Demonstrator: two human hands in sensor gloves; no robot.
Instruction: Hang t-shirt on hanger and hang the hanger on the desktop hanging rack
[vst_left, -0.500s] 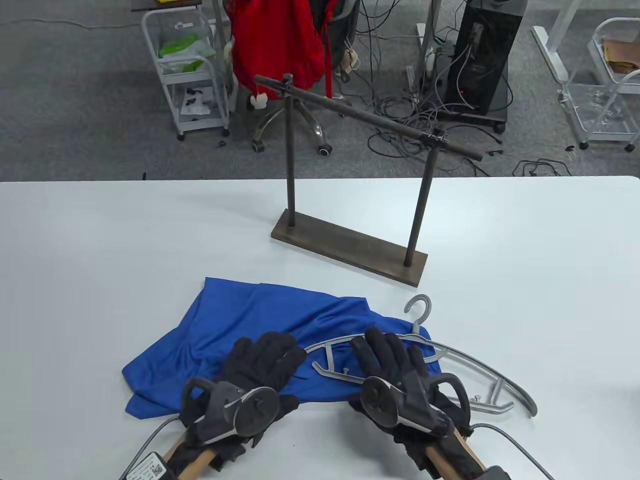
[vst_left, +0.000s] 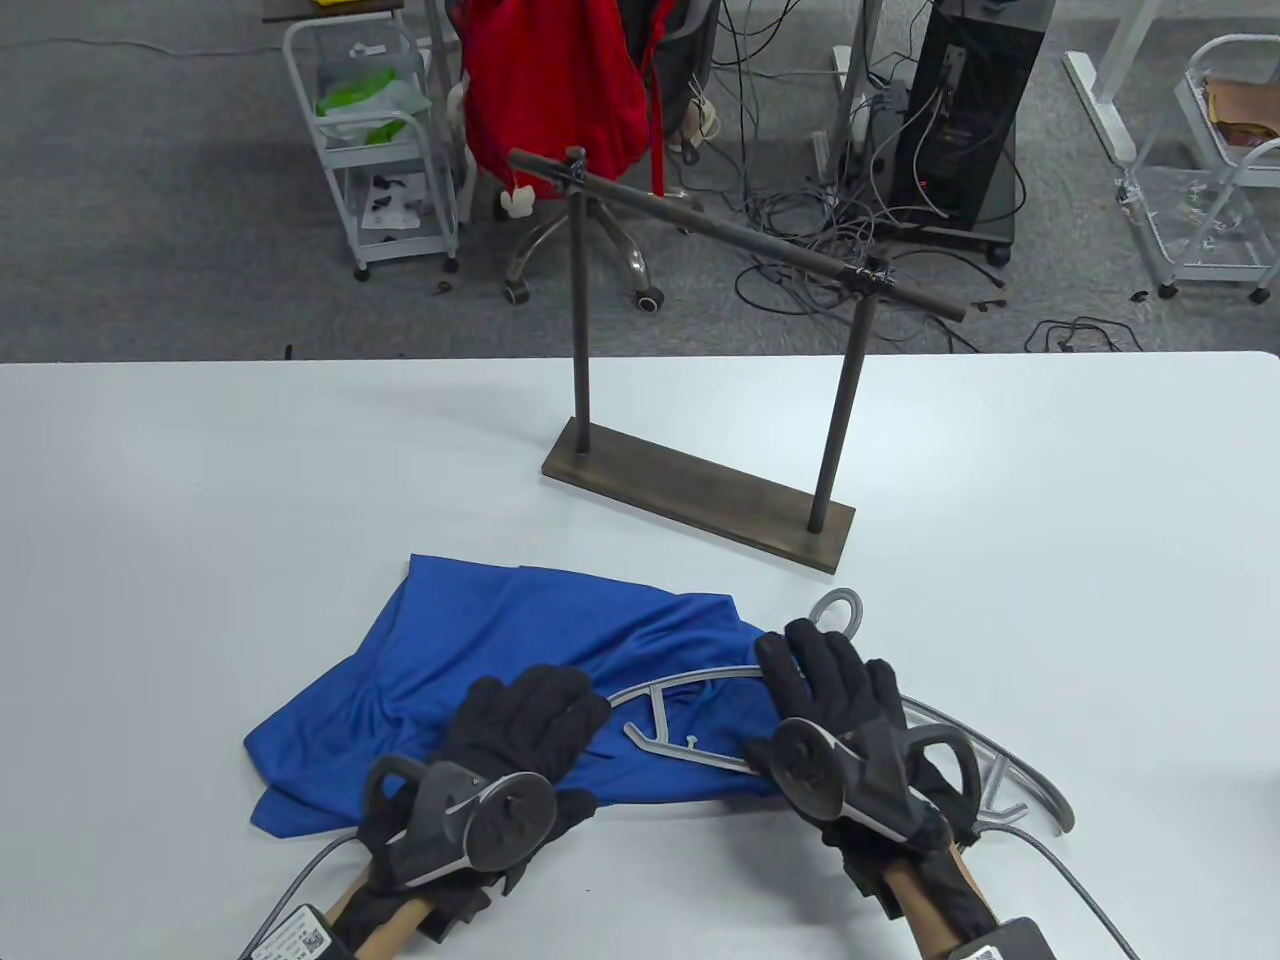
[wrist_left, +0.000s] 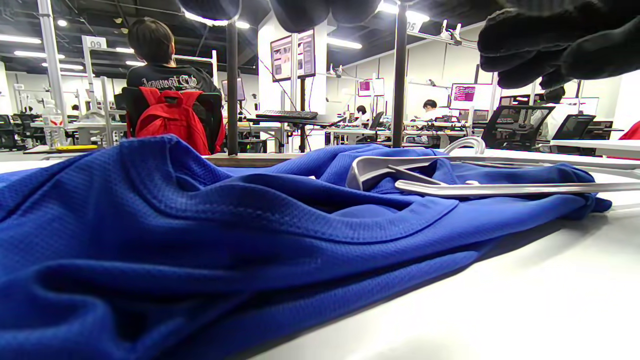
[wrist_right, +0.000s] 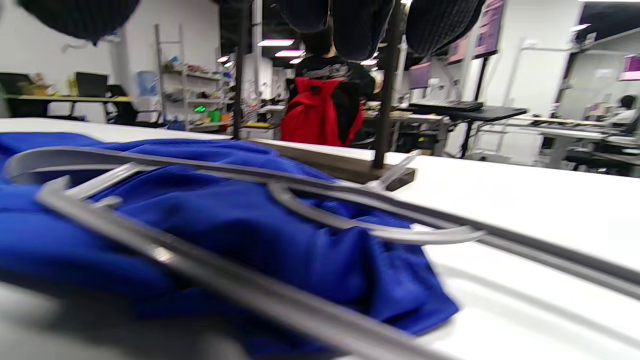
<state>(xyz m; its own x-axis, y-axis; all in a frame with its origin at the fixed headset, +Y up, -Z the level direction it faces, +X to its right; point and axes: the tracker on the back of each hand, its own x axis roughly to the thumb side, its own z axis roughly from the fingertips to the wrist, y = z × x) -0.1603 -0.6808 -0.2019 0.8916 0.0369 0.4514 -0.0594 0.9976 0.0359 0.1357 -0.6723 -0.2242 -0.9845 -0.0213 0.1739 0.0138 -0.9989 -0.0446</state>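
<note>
A blue t-shirt (vst_left: 480, 630) lies crumpled on the white table (vst_left: 200, 500) near the front edge. A grey hanger (vst_left: 660, 712) lies flat, its left half on the shirt and its right end on the bare table. My left hand (vst_left: 530, 715) rests flat on the shirt, beside the hanger's left tip. My right hand (vst_left: 825, 670) hovers with straight fingers over the hanger's middle, just short of the hook (vst_left: 838, 595). In the left wrist view the right hand (wrist_left: 540, 45) hangs above the hanger (wrist_left: 500, 188) without touching it. The rack (vst_left: 700, 500) stands behind, its bar (vst_left: 740, 240) bare.
Beyond the table's far edge are a chair with a red bag (vst_left: 550, 90), white carts (vst_left: 380, 150), a black computer tower (vst_left: 965, 110) and loose cables on the floor. Cables run from both wrists off the table's front edge.
My right hand has moved right and away from me along the hanger, toward the hook. The left hand, shirt and hanger lie as before.
</note>
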